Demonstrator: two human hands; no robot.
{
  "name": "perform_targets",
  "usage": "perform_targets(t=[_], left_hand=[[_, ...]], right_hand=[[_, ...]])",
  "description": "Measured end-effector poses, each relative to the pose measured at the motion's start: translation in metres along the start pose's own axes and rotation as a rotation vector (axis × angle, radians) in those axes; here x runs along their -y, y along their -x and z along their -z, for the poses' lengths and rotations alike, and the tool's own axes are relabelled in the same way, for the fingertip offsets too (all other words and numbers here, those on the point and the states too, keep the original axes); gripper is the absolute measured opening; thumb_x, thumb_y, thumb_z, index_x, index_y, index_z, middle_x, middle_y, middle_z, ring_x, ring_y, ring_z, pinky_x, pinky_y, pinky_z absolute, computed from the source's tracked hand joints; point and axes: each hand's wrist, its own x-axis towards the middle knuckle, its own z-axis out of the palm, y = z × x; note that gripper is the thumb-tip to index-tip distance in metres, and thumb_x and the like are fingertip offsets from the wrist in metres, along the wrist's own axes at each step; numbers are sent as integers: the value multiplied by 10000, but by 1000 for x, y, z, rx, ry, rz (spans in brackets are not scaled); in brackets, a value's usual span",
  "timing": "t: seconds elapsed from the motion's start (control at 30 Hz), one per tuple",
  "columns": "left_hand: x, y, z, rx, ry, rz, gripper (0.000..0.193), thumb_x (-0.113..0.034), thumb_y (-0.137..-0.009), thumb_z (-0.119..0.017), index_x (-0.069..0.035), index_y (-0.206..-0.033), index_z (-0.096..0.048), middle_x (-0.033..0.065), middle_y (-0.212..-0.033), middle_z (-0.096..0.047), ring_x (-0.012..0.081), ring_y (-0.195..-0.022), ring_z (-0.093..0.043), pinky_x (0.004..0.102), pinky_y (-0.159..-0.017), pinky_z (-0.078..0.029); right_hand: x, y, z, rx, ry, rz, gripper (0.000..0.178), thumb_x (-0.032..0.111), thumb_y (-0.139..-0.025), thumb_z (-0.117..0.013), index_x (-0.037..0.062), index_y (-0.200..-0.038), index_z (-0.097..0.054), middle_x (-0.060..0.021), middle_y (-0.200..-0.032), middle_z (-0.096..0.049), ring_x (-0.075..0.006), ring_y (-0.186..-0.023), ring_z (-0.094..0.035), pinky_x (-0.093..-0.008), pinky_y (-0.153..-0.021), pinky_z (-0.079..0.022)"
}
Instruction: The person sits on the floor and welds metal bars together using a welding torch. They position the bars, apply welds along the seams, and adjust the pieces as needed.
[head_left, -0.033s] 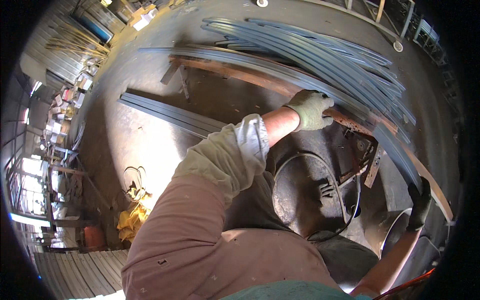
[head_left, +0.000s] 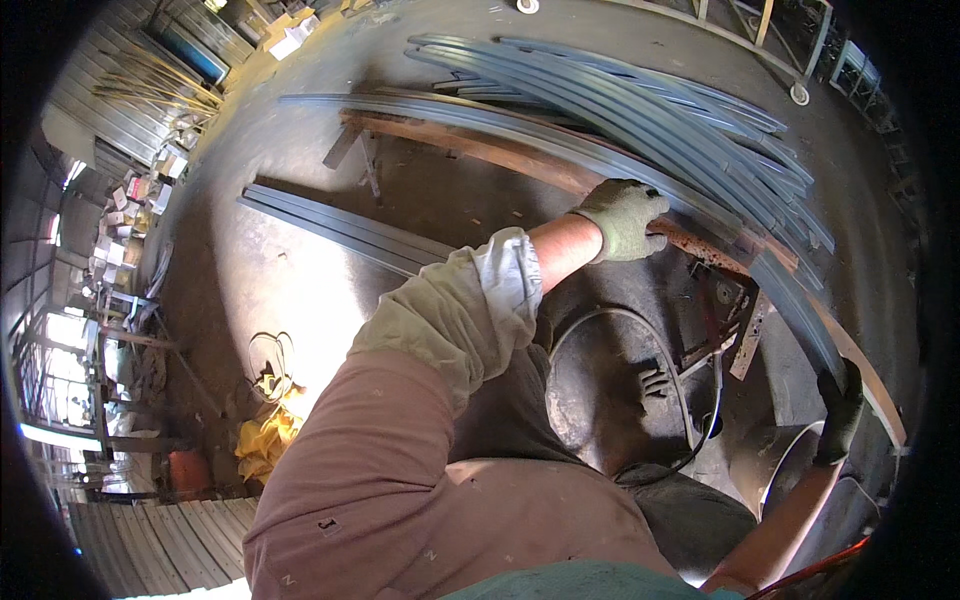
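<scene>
My left hand [head_left: 626, 220], in a pale work glove, is closed over the near edge of a long grey steel profile [head_left: 480, 119], which lies along a rusty brown beam [head_left: 480, 148]. Its fingertips are partly hidden. Far to the right, my right hand [head_left: 842, 412] wears a dark glove and is wrapped round the near end of a short steel piece [head_left: 795, 310]. That piece lies along the beam's right stretch, its far end close to the long profile's end.
Several loose steel profiles [head_left: 610, 100] are heaped beyond the beam. More profiles [head_left: 340, 228] lie on the floor at left. A looped hose [head_left: 665, 345] and a rusty bracket [head_left: 750, 335] are below the beam. Yellow sheeting [head_left: 262, 445] sits at lower left. A wheeled frame [head_left: 745, 38] stands at the back.
</scene>
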Motion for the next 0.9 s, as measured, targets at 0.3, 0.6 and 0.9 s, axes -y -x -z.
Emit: perform_targets(t=[0.3,0.6,0.9], left_hand=[[52,-50,-67,-172,-199,24,983,-654,-1007,-732,-105,-1764,-429,209,-1857,-336,452,-1706,-323,575,-1412,-239],[100,-59,-96,-323,-253,-149,890,-606,-1027,-750,-122,-1727,-490,197,-1711,-541,433,-1614,-454,602,-1364,-280],[141,-47,-82,-445,-226,-117,768,-558,-998,-806,-127,-1607,-624,184,-1603,-635,417,-1510,-563,608,-1334,-335]], right_hand=[[-35,-22,-7,-59,-17,-36,518,-9,-948,-848,-4,-1449,-718,-87,-1285,-778,-207,-1177,-713,-341,-1026,-612],[-9,-30,-34,-90,-61,-69,461,-40,-962,-837,9,-1404,-717,-79,-1173,-809,-168,-1004,-784,-313,-887,-646],[-25,-83,-74,-62,58,60,528,-29,-930,-839,30,-1435,-695,-123,-1321,-769,-213,-1146,-771,-351,-960,-644]])
